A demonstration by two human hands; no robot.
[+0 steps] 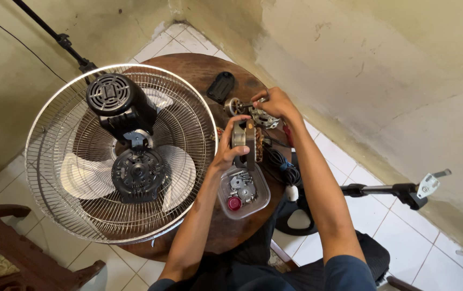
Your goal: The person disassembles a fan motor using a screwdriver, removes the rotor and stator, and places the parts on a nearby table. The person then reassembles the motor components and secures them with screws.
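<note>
Motor stator [246, 141] is gripped upright in the left hand [227, 148], steadied above the round bench [199, 73]; rotor end-bracket [262, 116] is pinched by right hand [275, 102] fingers, apparently for alignment; parts tray [243, 189] kept just below; fan [121, 151] lies alongside.

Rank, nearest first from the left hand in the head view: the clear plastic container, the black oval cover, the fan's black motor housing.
From the left hand:
1. Clear plastic container, just below it, toward the person.
2. Black oval cover, beyond it on the round table.
3. Black motor housing, far to its left, on the fan grille.
</note>
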